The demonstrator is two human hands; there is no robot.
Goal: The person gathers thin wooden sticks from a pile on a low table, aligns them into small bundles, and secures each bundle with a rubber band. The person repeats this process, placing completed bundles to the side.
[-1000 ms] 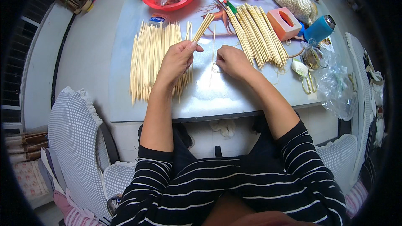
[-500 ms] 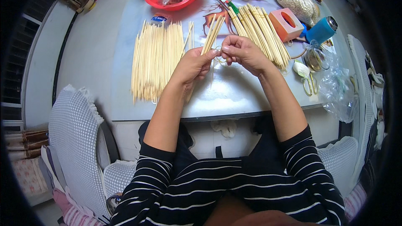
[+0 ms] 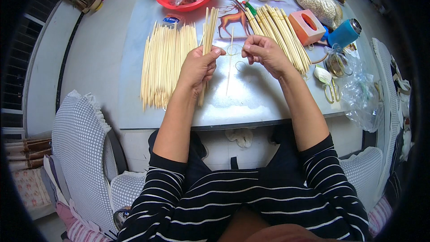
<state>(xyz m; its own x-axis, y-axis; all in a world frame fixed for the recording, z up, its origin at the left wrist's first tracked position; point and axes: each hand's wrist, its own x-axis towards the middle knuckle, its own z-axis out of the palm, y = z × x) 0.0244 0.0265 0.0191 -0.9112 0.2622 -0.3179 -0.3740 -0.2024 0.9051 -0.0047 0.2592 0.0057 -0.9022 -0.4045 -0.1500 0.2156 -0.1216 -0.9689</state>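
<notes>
Bundling just begun: left hand clamps few thin pale bamboo sticks; right hand pinched, contents unclear; big loose stick pile on tabletop left.

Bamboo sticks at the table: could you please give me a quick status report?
Left hand gripping a small bundle of bamboo sticks, upright. Right hand raised beside it, fingers pinched; contents unclear. One loose stick on the table between them. Nothing blocking.

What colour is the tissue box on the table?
Pink-orange tissue box, seen in the head view.
</notes>
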